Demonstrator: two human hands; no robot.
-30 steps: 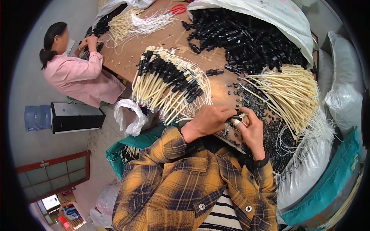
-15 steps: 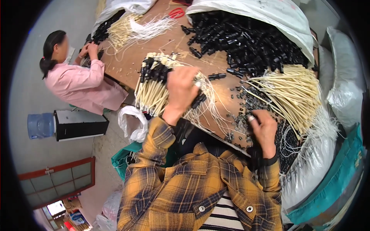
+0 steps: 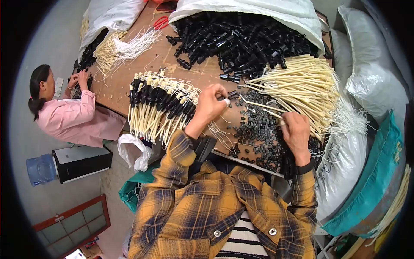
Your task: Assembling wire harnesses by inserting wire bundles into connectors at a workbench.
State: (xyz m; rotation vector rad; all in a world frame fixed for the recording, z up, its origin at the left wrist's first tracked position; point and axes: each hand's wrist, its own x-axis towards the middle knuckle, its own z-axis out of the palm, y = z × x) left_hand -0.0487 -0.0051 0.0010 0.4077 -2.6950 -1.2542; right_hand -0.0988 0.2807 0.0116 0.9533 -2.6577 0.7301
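Observation:
My left hand is closed in a pinch on a black plastic connector, above the bare tabletop. My right hand has its fingers closed on the end of a cream sleeved wire, which points left toward the connector. Under and beside that hand lies a spread of small black plastic pieces. A large bundle of cream sleeved wires with thin white ends lies just beyond it. To the left of my left hand, several finished-looking wires with black connectors lie side by side in a row.
A white sack spills black connectors at the back of the table. Red-handled scissors lie near it. A person in pink works at the far left. Stuffed sacks crowd the right side.
My left hand has moved off the row of wires toward the middle and now pinches a connector. My right hand has gone from the small black pieces to a cream wire. The view has shifted.

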